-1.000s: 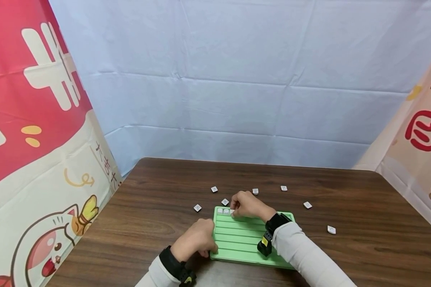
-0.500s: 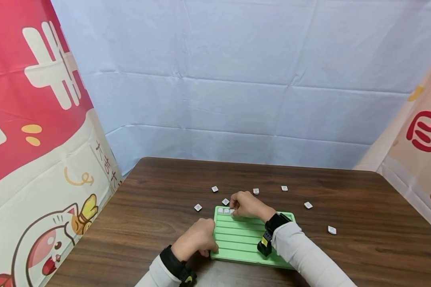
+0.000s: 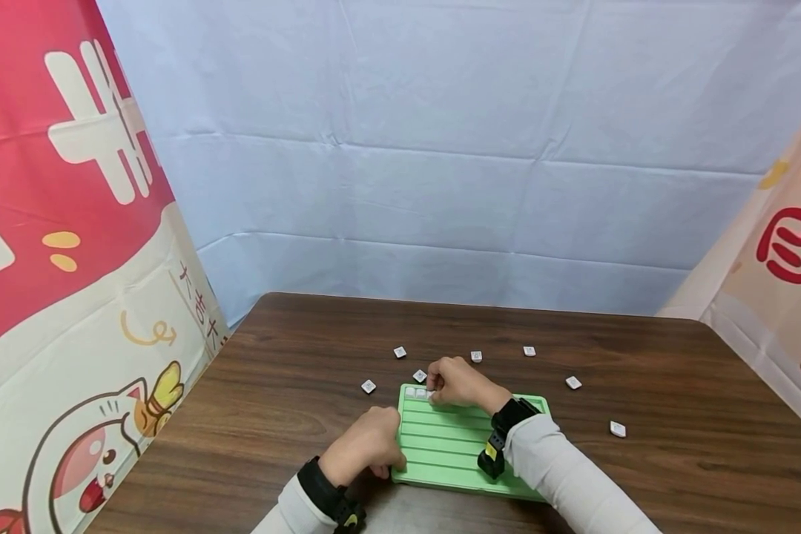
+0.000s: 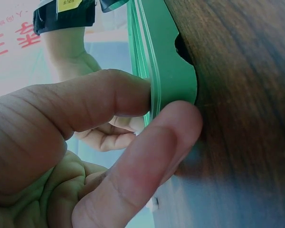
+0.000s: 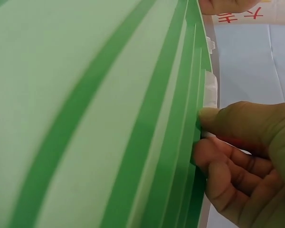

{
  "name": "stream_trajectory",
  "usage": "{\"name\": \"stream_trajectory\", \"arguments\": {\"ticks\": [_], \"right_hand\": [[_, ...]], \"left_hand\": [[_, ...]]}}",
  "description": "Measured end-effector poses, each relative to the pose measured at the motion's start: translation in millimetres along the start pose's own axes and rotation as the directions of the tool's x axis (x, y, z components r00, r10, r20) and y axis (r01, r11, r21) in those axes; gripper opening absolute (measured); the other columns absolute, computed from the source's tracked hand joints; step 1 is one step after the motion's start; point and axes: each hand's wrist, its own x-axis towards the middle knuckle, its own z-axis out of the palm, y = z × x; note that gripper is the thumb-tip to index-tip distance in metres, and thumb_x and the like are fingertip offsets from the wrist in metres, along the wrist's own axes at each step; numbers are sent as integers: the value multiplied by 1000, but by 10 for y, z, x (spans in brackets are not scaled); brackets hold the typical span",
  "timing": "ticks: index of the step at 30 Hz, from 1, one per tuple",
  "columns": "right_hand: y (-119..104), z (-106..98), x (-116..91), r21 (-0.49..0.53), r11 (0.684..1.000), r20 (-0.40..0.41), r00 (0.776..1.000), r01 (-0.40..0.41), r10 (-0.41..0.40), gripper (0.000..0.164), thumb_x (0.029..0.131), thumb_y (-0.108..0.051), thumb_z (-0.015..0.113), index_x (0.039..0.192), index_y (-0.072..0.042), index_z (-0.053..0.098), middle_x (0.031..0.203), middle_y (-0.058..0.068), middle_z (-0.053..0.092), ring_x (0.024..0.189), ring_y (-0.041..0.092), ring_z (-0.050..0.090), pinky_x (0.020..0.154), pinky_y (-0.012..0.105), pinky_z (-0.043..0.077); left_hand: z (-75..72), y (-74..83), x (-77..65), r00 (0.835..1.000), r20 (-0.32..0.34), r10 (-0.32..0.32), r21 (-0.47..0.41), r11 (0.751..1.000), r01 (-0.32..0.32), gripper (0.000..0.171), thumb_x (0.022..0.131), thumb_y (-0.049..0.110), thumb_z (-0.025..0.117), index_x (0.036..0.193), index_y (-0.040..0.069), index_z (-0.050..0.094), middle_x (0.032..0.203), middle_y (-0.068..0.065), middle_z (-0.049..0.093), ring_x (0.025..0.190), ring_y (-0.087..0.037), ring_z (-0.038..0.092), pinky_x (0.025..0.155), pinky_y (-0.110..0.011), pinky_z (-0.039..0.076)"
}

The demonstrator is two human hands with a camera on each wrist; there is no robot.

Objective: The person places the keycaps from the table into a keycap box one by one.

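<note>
Green tray (image 3: 439,449) lies on brown table (image 3: 294,371), toward table's six o'clock. Left hand (image 3: 370,436) pinches tray at eight o'clock, edge snug between thumb and finger. Right hand (image 3: 459,382) pinches small white block (image 3: 430,396) near eleven, fingers curled close. Two more blocks (image 3: 421,394) sit beside it, toward ten. I count seven loose blocks (image 3: 573,383), ten round to three.

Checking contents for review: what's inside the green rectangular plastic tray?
Three small white square tiles sit at the far left corner of the tray, the third partly covered by the right hand. Anything else under that hand or wrist is hidden.
</note>
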Motion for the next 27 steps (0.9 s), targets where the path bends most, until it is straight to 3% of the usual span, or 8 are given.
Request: {"name": "stream_trajectory", "arguments": {"ticks": [5, 10, 13, 18, 20, 27], "right_hand": [[0, -15, -27, 1, 1000, 9, 1000, -20, 20, 14, 80, -2, 71, 91, -6, 62, 71, -4, 53, 62, 11, 50, 55, 29, 43], [-23, -68, -72, -21, 999, 8, 999, -44, 45, 29, 80, -5, 72, 107, -3, 61, 74, -2, 55, 63, 11, 52, 57, 30, 44], [-39, -109, -90, -43, 996, -3, 997, -74, 74, 41, 78, -6, 74, 116, -2, 58, 88, 3, 60, 66, 16, 54, 59, 33, 45], [-50, -148, -115, -103, 987, -7, 993, -121, 121, 56, 78, -10, 76, 129, -5, 53, 119, 13, 52, 92, 26, 56, 71, 39, 48], [-47, -153, -126, -122, 984, -5, 991, -132, 133, 59, 78, -12, 76, 131, -7, 51, 123, 14, 49, 103, 28, 53, 76, 39, 47], [-32, -148, -162, -136, 984, -5, 994, -112, 112, 56, 78, -12, 76, 129, -5, 54, 122, 16, 49, 102, 29, 52, 77, 40, 47]], "left_hand": [[-2, 10, -9, 1000, -1, 2, -6, 1000, -2, 22, 62, -5, 73, 64, 5, 53, 39, -4, 52, 32, -14, 53, 34, -27, 47], [0, 8, -22, 1000, -15, 2, -15, 1000, -2, 23, 60, -6, 72, 63, 4, 52, 39, -5, 51, 31, -14, 52, 34, -28, 47], [-2, 2, -20, 1000, -19, -2, -15, 1000, 1, 23, 60, -6, 72, 63, 4, 52, 39, -4, 51, 31, -14, 52, 34, -28, 47], [2, -14, -9, 1000, -6, -9, -38, 999, 8, 22, 61, -7, 72, 63, 3, 52, 39, -5, 51, 32, -15, 53, 34, -28, 47], [6, -18, -7, 1000, 0, -11, -60, 998, 11, 21, 62, -8, 72, 62, 2, 53, 39, -6, 52, 32, -16, 53, 35, -28, 48], [12, -3, -11, 1000, 17, -2, -104, 995, 4, 22, 63, -9, 72, 64, 1, 53, 41, -8, 53, 33, -17, 54, 34, -30, 48]]}}
